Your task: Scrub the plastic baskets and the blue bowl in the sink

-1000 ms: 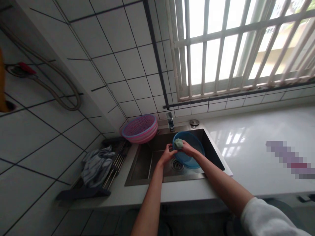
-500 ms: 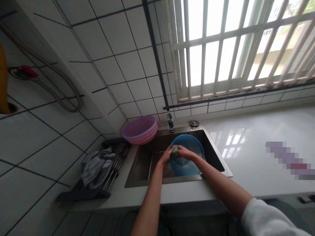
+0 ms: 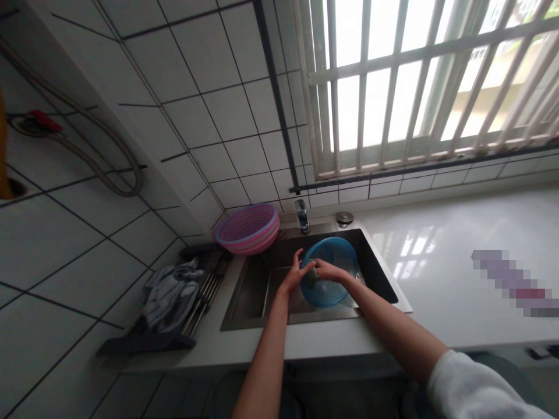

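Note:
A blue plastic colander (image 3: 334, 267) is held tilted over the steel sink (image 3: 253, 291). My left hand (image 3: 297, 273) grips its left rim, fingers partly raised. My right hand (image 3: 327, 270) is closed on a green sponge (image 3: 311, 274) pressed against the colander's left side, inside the rim. The sponge is mostly hidden between the two hands.
A pink colander (image 3: 248, 228) sits on the counter's back left corner beside the tap (image 3: 301, 215). A grey cloth (image 3: 168, 294) lies on a dish rack left of the sink. White counter (image 3: 437, 273) stretches right under a barred window. A hose hangs on the tiled wall.
The sponge moved from the colander's top rim down to its left side, and the colander tilted and shifted slightly left in the sink.

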Tool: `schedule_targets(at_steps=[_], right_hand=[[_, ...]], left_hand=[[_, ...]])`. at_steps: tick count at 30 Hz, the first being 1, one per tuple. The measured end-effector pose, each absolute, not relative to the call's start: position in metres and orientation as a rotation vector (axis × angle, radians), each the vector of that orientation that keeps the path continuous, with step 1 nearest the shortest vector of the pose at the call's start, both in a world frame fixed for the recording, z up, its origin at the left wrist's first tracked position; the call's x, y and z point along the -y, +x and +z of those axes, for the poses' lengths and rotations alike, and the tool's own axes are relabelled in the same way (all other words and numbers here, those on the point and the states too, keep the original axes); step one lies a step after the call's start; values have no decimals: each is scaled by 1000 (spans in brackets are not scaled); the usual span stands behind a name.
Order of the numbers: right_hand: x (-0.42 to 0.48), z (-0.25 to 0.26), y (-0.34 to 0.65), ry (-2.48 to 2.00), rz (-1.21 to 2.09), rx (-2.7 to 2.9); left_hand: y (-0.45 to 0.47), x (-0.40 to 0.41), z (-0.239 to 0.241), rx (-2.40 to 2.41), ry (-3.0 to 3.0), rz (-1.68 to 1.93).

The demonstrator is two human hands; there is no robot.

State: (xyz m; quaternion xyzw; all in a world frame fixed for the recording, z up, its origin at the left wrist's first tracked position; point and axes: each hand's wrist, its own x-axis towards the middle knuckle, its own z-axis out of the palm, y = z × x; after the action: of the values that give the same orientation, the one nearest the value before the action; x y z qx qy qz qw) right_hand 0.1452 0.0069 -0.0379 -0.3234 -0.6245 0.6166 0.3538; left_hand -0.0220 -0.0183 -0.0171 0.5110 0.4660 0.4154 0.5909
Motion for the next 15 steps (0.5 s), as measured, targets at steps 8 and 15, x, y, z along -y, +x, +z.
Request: schedule_targets(at_steps=[8, 15], right_hand=[[-21, -35, 151, -984, 1198, 1163], [-12, -23, 157, -878, 1307, 1371]], left_hand=[[-17, 17, -8, -946, 1335, 964], [-18, 20, -11, -1011, 1386, 1026]])
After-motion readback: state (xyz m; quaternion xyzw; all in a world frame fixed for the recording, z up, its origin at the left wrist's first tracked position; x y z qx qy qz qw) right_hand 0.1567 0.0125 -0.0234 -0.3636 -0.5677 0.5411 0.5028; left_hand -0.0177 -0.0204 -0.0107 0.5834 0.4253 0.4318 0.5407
